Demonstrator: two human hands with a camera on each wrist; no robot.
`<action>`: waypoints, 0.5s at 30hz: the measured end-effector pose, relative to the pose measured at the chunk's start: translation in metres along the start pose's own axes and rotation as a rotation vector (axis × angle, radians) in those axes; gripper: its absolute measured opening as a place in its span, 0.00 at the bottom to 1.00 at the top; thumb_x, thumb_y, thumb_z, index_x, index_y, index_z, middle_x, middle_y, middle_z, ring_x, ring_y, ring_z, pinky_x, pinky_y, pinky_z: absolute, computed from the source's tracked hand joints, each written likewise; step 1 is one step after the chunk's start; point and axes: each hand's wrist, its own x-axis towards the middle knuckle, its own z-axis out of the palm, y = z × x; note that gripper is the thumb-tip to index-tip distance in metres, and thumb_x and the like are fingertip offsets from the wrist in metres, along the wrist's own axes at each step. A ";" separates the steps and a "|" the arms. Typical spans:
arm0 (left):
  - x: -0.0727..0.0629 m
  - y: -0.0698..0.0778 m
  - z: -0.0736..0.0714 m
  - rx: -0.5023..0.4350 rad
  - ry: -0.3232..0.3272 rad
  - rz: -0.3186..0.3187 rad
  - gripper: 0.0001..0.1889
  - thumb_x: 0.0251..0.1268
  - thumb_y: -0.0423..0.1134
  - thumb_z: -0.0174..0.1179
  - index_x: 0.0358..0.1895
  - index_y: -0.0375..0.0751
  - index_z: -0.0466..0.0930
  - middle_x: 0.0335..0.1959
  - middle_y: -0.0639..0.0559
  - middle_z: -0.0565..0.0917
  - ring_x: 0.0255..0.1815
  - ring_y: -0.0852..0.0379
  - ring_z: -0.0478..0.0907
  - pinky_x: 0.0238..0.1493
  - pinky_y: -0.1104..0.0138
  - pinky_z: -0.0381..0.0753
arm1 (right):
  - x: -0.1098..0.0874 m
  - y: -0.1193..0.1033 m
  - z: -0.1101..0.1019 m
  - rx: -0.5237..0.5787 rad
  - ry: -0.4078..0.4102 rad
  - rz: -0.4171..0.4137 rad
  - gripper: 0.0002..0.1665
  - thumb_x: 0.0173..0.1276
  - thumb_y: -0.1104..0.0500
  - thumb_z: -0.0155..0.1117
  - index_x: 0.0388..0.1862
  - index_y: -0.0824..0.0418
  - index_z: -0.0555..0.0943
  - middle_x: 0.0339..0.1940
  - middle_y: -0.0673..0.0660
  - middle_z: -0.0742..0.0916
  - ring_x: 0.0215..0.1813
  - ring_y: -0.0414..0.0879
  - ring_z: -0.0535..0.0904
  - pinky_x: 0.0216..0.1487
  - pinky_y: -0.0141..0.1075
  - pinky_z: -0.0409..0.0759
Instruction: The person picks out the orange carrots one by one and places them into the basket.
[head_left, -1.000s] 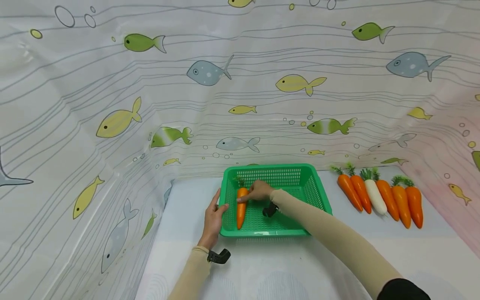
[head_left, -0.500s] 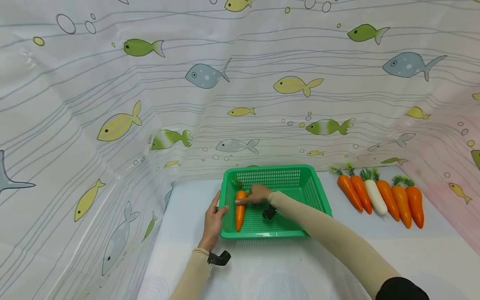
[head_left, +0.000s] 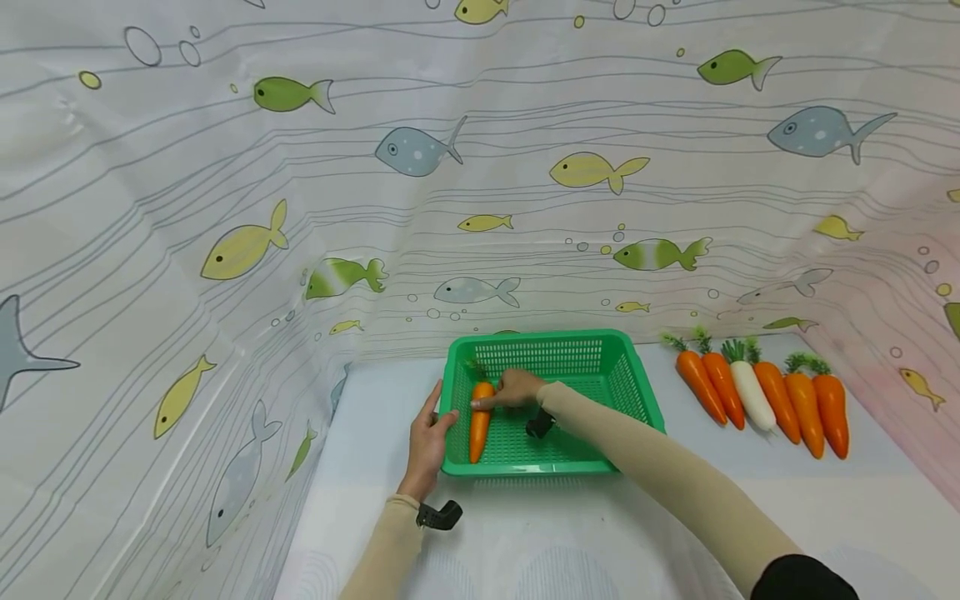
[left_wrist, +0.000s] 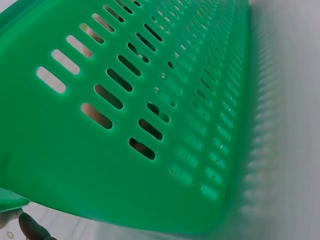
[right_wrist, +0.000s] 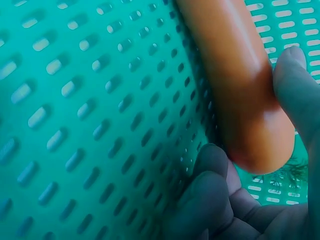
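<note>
Black cuff: a black cuff (head_left: 806, 579) rings the right sleeve (head_left: 667, 467), in front of the green basket (head_left: 532, 468) and off to its right.
Left sleeve: the tan left sleeve (head_left: 381, 550) comes up in front of the basket, below its left corner.
Left wrist device: a small black left wrist device (head_left: 440, 515) sits just before the basket's front left corner.
White surface: a pale white surface (head_left: 622, 542) spreads under and around the basket.
Left hand: the left hand (head_left: 426, 442) lies at the basket's left side, fingers fairly straight along the outside, thumb over the rim; whether it clamps the rim or only rests there, I cannot tell.
Green basket: slotted and rectangular, upright, its long side toward the person.
Carrot: one orange carrot (head_left: 478, 440) lies inside the basket near its left wall, leafy end toward the back, tip toward the front.
Right wrist device: a black right wrist device (head_left: 538, 422) is over the basket's floor.
Right hand: the right hand (head_left: 513, 387) reaches into the basket and holds the carrot near its thick end, thumb against one side, the other fingers curled at the other.
Vegetable row: right of the basket and apart from it, five orange carrots (head_left: 802, 410) and a white radish (head_left: 752, 397) lie side by side, leaves to the back; the radish is third from the basket.
Fish curtain: behind the basket, a pale fish curtain (head_left: 525, 92) shows green, yellow and blue-grey fish, bubbles and wavy lines.
</note>
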 end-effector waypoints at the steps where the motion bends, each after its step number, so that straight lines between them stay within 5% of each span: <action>1: 0.000 0.000 0.000 0.008 0.005 0.004 0.35 0.82 0.43 0.56 0.87 0.60 0.56 0.45 0.38 0.77 0.44 0.50 0.73 0.47 0.63 0.76 | -0.001 0.000 -0.001 -0.002 -0.002 0.001 0.39 0.61 0.26 0.74 0.15 0.58 0.81 0.16 0.53 0.84 0.18 0.43 0.74 0.24 0.34 0.73; 6: -0.001 0.002 -0.001 0.015 0.020 0.013 0.35 0.81 0.43 0.58 0.86 0.59 0.58 0.49 0.35 0.88 0.42 0.51 0.83 0.39 0.67 0.82 | -0.004 0.000 -0.003 -0.018 -0.002 -0.008 0.38 0.63 0.26 0.72 0.18 0.58 0.83 0.18 0.52 0.86 0.20 0.42 0.76 0.25 0.34 0.74; 9: -0.003 0.001 -0.001 0.014 0.019 0.011 0.35 0.80 0.43 0.58 0.85 0.63 0.60 0.31 0.40 0.88 0.26 0.56 0.81 0.29 0.69 0.81 | -0.007 0.001 -0.004 -0.020 -0.011 -0.003 0.38 0.62 0.25 0.71 0.18 0.58 0.84 0.18 0.52 0.87 0.20 0.42 0.75 0.25 0.33 0.74; 12: -0.003 0.000 0.000 0.029 0.021 0.019 0.33 0.80 0.44 0.59 0.83 0.68 0.62 0.16 0.48 0.73 0.15 0.57 0.66 0.22 0.68 0.74 | -0.012 0.003 -0.009 -0.010 -0.031 0.001 0.39 0.63 0.26 0.72 0.18 0.60 0.84 0.19 0.54 0.87 0.20 0.42 0.74 0.24 0.33 0.73; 15: -0.003 -0.001 -0.001 0.033 0.032 0.036 0.32 0.80 0.46 0.59 0.82 0.69 0.64 0.40 0.52 0.88 0.36 0.58 0.81 0.44 0.64 0.84 | -0.018 0.006 -0.017 -0.011 -0.043 -0.009 0.36 0.65 0.28 0.71 0.25 0.60 0.87 0.21 0.55 0.88 0.21 0.43 0.75 0.25 0.34 0.74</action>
